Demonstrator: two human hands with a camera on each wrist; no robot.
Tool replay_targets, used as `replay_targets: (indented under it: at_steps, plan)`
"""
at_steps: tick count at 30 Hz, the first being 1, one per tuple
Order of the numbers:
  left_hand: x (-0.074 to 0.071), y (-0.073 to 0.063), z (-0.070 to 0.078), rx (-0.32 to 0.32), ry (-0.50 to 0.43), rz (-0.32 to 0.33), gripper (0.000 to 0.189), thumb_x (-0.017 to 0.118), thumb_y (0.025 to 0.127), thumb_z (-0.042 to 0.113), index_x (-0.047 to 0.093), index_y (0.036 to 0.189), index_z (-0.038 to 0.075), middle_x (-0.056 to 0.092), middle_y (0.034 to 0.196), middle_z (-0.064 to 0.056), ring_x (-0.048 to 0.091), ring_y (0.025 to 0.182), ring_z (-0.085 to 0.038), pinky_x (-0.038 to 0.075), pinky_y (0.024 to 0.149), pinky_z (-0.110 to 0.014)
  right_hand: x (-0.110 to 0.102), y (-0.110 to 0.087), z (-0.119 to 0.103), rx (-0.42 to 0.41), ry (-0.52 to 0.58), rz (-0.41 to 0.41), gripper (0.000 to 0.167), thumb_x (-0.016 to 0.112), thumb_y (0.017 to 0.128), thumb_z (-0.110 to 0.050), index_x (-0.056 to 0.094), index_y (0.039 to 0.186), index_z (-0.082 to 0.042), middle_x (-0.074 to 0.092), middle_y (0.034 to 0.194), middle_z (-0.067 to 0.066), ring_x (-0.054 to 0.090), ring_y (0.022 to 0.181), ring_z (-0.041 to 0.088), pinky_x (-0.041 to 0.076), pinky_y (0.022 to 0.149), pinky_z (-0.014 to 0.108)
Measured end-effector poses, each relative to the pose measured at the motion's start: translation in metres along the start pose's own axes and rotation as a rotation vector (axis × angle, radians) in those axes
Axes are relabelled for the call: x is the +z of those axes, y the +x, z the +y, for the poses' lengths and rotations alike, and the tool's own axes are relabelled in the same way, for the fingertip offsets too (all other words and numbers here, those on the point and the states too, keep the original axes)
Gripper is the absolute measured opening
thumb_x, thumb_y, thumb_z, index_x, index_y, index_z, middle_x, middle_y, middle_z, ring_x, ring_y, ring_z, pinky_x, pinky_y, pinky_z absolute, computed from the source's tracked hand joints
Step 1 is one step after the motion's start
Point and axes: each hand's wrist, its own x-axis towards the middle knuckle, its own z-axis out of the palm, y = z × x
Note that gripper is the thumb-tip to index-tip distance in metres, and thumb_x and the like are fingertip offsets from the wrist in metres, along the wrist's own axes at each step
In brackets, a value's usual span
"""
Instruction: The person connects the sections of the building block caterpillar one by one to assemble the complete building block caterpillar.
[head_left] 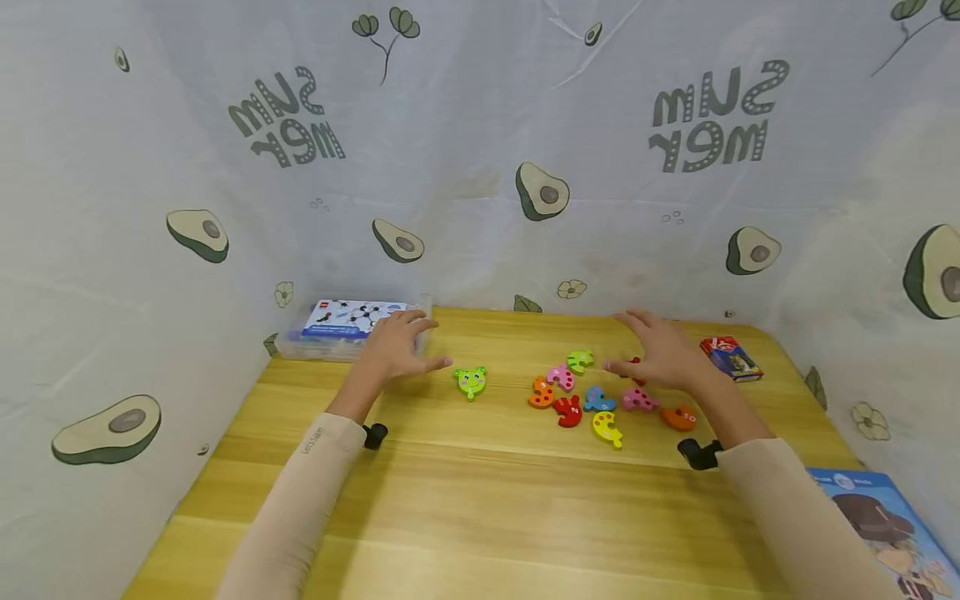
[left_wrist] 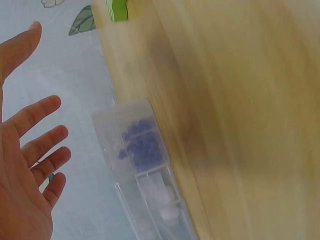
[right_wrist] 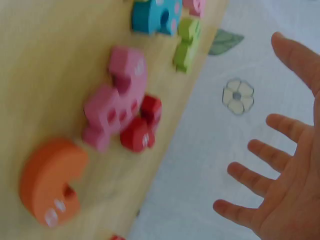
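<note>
- The left hand (head_left: 397,346) hangs over the wooden table (head_left: 487,517), its thumb well away from the fingers, the fingers slightly apart and nothing between them.
- At four o'clock from it, taking the table's far edge as twelve, I can see a green face-shaped piece (head_left: 471,382) lying near but untouched.
- A clear plastic box (head_left: 300,346) sits at nine o'clock from that hand, a blue-and-white card (head_left: 345,319) on top.
- The right hand (head_left: 660,350) is spread too, thumb and fingers apart, gripping nothing.
- Partly hidden by it is a red piece (head_left: 639,381); a spotted pink piece (head_left: 639,399) lies at seven o'clock and an orange piece (head_left: 678,417) between five and six.
- Towards eight and nine o'clock are a green curved piece (head_left: 580,360), a blue piece (head_left: 599,398) and a yellow piece (head_left: 607,429), among others.
- A red-and-blue packet (head_left: 731,358) rests at three o'clock from the right hand; a blue picture book (head_left: 885,517) is at four.
</note>
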Motion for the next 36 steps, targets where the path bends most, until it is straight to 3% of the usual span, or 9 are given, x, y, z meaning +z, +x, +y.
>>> replay_targets:
  at_steps: [6, 13, 20, 27, 31, 36]
  plan:
    - [0.018, -0.007, 0.019, 0.073, -0.114, 0.002, 0.063, 0.065, 0.094, 0.056, 0.061, 0.145, 0.019, 0.052, 0.154, -0.012, 0.043, 0.146, -0.038, 0.031, 0.122, -0.059, 0.023, -0.007, -0.015, -0.023, 0.066, -0.025, 0.088, 0.067, 0.094, -0.056, 0.035, 0.158, -0.006, 0.037, 0.158, 0.031, 0.043, 0.138, 0.056, 0.040, 0.106, 0.074]
    - [0.038, -0.013, 0.035, 0.127, -0.253, -0.005, 0.047, 0.066, 0.099, 0.040, 0.063, 0.142, 0.020, 0.053, 0.153, -0.009, 0.045, 0.146, -0.033, 0.037, 0.121, -0.053, 0.046, -0.011, -0.034, -0.086, 0.180, 0.013, 0.076, 0.070, 0.097, -0.043, 0.040, 0.155, -0.003, 0.042, 0.155, 0.028, 0.046, 0.137, 0.053, 0.044, 0.104, 0.072]
    - [0.050, -0.021, 0.051, 0.134, -0.398, -0.087, 0.034, 0.059, 0.104, 0.023, 0.065, 0.136, 0.013, 0.046, 0.158, -0.015, 0.040, 0.149, -0.038, 0.034, 0.123, -0.053, 0.066, -0.013, -0.057, -0.070, 0.283, 0.024, 0.068, 0.074, 0.095, -0.039, 0.052, 0.148, -0.004, 0.052, 0.150, 0.024, 0.053, 0.132, 0.048, 0.048, 0.103, 0.068]
    - [0.059, -0.023, 0.053, 0.141, -0.409, -0.124, 0.035, 0.052, 0.107, 0.015, 0.066, 0.139, 0.016, 0.047, 0.158, -0.015, 0.042, 0.147, -0.039, 0.034, 0.123, -0.054, 0.084, -0.008, -0.073, -0.104, 0.371, 0.056, 0.052, 0.079, 0.092, -0.027, 0.062, 0.135, -0.005, 0.068, 0.124, 0.014, 0.065, 0.111, 0.032, 0.056, 0.097, 0.053]
    - [0.066, -0.022, 0.049, 0.151, -0.424, -0.123, 0.034, 0.056, 0.106, 0.015, 0.069, 0.137, 0.020, 0.052, 0.156, -0.011, 0.044, 0.146, -0.036, 0.034, 0.123, -0.052, 0.090, -0.007, -0.078, -0.094, 0.388, 0.041, 0.047, 0.079, 0.091, -0.023, 0.064, 0.132, -0.005, 0.069, 0.123, 0.012, 0.065, 0.113, 0.031, 0.055, 0.100, 0.052]
    - [0.073, -0.021, 0.043, 0.145, -0.513, -0.103, 0.033, 0.059, 0.104, 0.015, 0.070, 0.135, 0.019, 0.057, 0.151, -0.010, 0.047, 0.144, -0.034, 0.038, 0.121, -0.051, 0.092, -0.007, -0.083, -0.058, 0.393, 0.013, 0.048, 0.079, 0.091, -0.022, 0.064, 0.133, -0.006, 0.067, 0.130, 0.014, 0.063, 0.119, 0.034, 0.051, 0.106, 0.055]
